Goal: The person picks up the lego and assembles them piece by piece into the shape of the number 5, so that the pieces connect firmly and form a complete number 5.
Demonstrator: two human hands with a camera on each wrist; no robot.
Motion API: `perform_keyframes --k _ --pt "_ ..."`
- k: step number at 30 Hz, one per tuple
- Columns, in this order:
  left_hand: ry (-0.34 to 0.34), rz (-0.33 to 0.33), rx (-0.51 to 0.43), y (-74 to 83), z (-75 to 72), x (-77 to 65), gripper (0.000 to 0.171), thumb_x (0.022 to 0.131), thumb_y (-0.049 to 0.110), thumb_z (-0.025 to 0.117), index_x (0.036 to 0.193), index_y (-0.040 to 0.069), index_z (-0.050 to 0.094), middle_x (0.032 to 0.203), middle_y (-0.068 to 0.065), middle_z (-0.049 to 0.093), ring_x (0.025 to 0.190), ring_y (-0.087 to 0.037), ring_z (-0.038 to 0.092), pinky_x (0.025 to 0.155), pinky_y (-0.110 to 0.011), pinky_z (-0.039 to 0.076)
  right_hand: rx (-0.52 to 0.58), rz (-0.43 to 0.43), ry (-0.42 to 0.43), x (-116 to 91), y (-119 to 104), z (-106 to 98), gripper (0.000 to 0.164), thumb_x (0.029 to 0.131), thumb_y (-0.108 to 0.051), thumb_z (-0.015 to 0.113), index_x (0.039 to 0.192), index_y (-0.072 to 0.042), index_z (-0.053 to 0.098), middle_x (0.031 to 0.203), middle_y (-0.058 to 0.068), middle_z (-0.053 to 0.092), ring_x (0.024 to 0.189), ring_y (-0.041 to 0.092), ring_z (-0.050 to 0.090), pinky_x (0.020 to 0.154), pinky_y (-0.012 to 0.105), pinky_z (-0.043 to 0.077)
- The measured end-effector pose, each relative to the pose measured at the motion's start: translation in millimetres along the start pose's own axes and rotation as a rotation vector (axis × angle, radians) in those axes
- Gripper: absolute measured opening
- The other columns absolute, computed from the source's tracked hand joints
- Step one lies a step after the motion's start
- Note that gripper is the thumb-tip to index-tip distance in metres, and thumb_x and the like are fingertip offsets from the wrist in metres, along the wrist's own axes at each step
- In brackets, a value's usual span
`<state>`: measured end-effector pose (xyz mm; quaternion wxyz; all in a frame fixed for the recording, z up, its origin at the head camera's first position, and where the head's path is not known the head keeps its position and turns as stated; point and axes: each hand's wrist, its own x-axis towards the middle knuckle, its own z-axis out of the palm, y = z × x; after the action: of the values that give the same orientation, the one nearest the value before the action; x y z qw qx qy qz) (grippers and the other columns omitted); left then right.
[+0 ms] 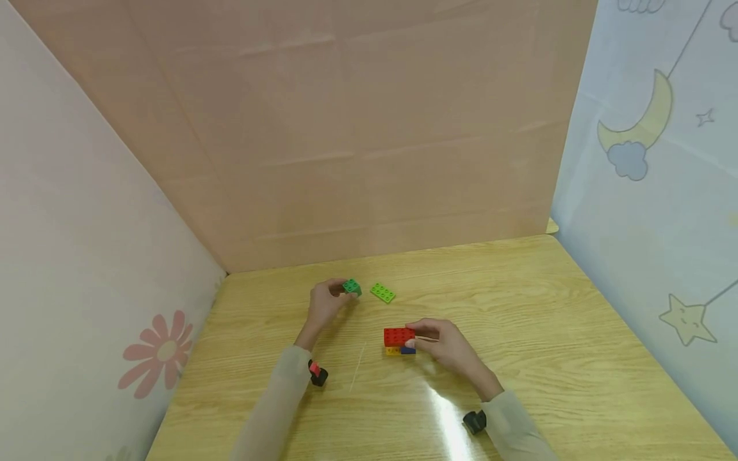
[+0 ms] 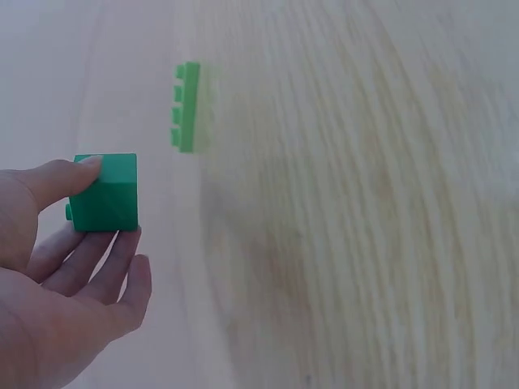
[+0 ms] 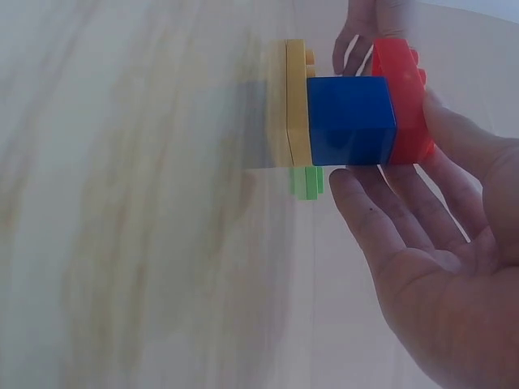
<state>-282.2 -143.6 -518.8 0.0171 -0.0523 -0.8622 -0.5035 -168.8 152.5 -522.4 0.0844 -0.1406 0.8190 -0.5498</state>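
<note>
Between thumb and fingertips, my left hand (image 1: 325, 302) pinches a dark green building brick (image 1: 352, 287); in the left wrist view this brick (image 2: 109, 193) appears as a plain-sided cube with its stud facing the palm. Nearer the front, my right hand (image 1: 448, 346) grips a red brick (image 1: 396, 335) from its right side. The red brick tops a small stack. Under it, the right wrist view shows a blue brick (image 3: 350, 121) set on a yellow plate (image 3: 297, 105). The yellow plate's underside faces the table.
A flat light green studded plate (image 1: 383, 292) lies on the wooden table (image 1: 507, 288), just right of the dark green brick. Behind the table hangs a tan cloth (image 1: 375, 141). Patterned walls stand at both sides. A black strap piece (image 1: 318, 374) sits at the left wrist.
</note>
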Motion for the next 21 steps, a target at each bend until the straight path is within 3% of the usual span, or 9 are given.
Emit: perform_keyframes --k 9,16,21 --pt "-0.09 0.1 -0.012 19.8 -0.6 -13.4 0.038 0.091 0.017 0.083 0.126 0.004 0.074 0.121 -0.016 0.077 0.112 -0.035 0.074 0.098 -0.047 0.061 0.029 0.026 0.001 0.3 -3.1 1.9 0.037 0.097 -0.022 0.077 0.129 -0.005 0.073 0.135 0.02 0.071 0.121 0.038 0.072 0.097 0.033 0.062" --pt "-0.152 0.054 -0.055 29.8 0.2 -22.8 0.042 0.091 0.021 0.084 0.13 0.009 0.073 0.117 -0.011 0.078 0.106 -0.026 0.075 0.094 -0.042 0.063 0.022 0.008 0.001 0.4 -2.7 1.3 0.037 0.098 -0.024 0.076 0.129 -0.004 0.072 0.134 0.021 0.071 0.12 0.039 0.072 0.096 0.035 0.062" --pt "-0.199 0.058 -0.093 38.3 -0.1 -31.0 0.044 0.091 0.023 0.085 0.131 0.01 0.073 0.118 -0.012 0.078 0.106 -0.029 0.076 0.092 -0.042 0.064 0.029 -0.004 -0.004 0.9 -0.6 1.3 0.039 0.098 -0.024 0.076 0.13 -0.002 0.072 0.134 0.023 0.07 0.119 0.038 0.072 0.095 0.033 0.062"
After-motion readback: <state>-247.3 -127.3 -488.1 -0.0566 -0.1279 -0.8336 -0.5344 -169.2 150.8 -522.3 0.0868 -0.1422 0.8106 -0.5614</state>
